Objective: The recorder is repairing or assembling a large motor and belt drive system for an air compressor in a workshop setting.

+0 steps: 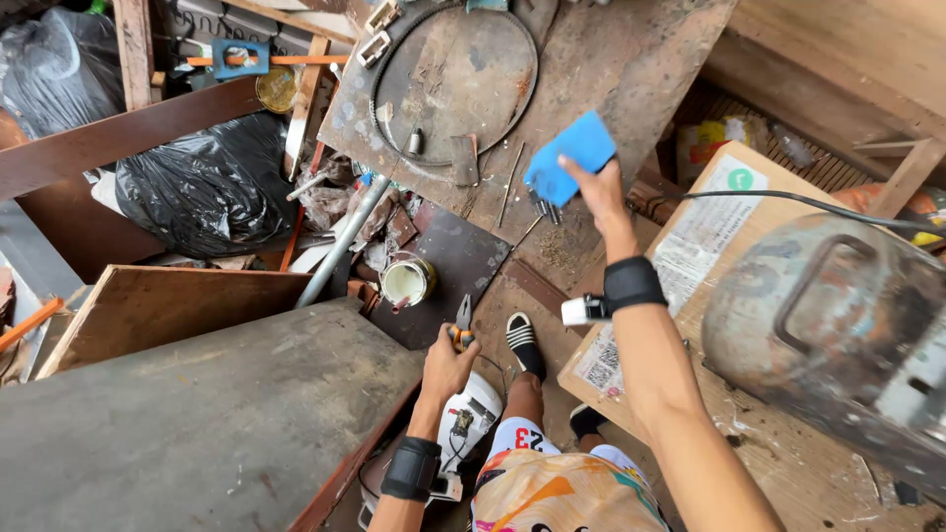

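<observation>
The right hand (596, 187) is pinching one blue pad (572, 156) and holding it just above the worn tabletop (631, 69), over a small cluster of nails (542, 207). The left hand (445, 365) is closing around one pair of pliers (462, 323), held low near a sandalled foot (525, 345). One open tin (407, 282) holding pale paint is sitting on a dark board beside a metal pipe (340, 246)
</observation>
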